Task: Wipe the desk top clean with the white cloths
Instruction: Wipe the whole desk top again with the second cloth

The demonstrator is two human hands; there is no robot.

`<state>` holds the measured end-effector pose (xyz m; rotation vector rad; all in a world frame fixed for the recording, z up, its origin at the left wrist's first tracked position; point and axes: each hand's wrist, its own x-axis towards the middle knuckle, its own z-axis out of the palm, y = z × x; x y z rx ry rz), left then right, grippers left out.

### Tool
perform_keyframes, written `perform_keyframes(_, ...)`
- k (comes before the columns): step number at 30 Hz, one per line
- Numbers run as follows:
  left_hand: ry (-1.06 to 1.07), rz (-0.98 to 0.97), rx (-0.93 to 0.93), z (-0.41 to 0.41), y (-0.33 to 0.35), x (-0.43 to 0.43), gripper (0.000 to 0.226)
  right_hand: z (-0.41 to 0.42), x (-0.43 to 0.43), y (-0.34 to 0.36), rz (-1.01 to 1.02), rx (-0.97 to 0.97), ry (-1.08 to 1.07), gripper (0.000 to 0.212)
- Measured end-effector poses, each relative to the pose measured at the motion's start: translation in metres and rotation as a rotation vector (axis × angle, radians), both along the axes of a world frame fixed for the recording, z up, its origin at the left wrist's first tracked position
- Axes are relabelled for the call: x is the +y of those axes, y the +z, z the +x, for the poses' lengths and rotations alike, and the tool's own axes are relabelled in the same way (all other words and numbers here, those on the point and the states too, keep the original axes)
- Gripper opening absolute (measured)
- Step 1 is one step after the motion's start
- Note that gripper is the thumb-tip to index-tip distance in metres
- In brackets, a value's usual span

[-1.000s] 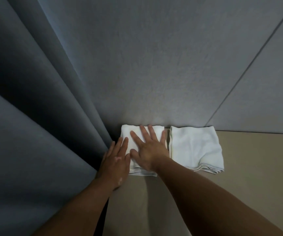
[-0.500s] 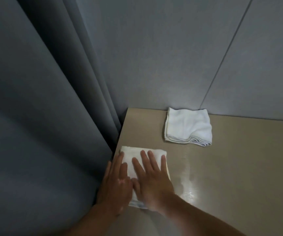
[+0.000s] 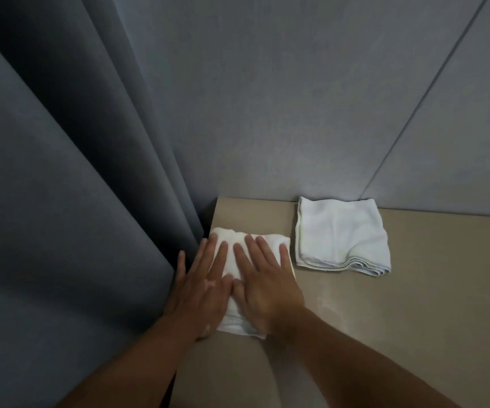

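Head camera showed both hands flat with straight fingers, the left hand (image 3: 199, 293) and right hand (image 3: 264, 287) pressing a folded white cloth (image 3: 235, 260) at the left edge of the beige desk (image 3: 414, 319), while a second cloth (image 3: 341, 234) lay just beside it against the grey wall (image 3: 267, 113).

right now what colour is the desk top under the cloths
Beige, a plain light tan desk top, seen in the head view.

Nothing fancy on me: bare left hand (image 3: 201, 293), bare right hand (image 3: 267, 290), and the bare left forearm (image 3: 126, 366) and bare right forearm (image 3: 347, 360) run uncovered to the view's bottom edge. Fingertips are too blurry for detail.
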<state>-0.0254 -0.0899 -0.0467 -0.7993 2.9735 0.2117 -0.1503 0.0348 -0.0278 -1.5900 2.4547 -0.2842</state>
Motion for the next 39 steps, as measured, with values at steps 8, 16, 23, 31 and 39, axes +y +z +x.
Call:
perform_keyframes(8,0.070,0.028,-0.099,-0.035,0.022,-0.024,0.066,-0.026,-0.040,0.002,0.080,0.030,-0.039,0.067)
perform_keyframes(16,0.117,0.105,-0.079,0.004,0.026,0.016,0.062,0.016,-0.001,0.005,0.062,-0.005,-0.032,0.065)
perform_keyframes(23,0.146,0.094,0.010,0.105,0.009,0.085,0.074,0.101,0.070,0.007,0.041,-0.039,0.045,0.066)
perform_keyframes(31,0.203,0.043,0.054,0.193,-0.009,0.169,0.067,0.177,0.151,0.000,-0.011,-0.035,0.132,0.067)
perform_keyframes(39,0.176,-0.037,0.034,0.181,-0.005,0.245,0.064,0.162,0.225,-0.003,-0.011,0.005,0.140,0.061)
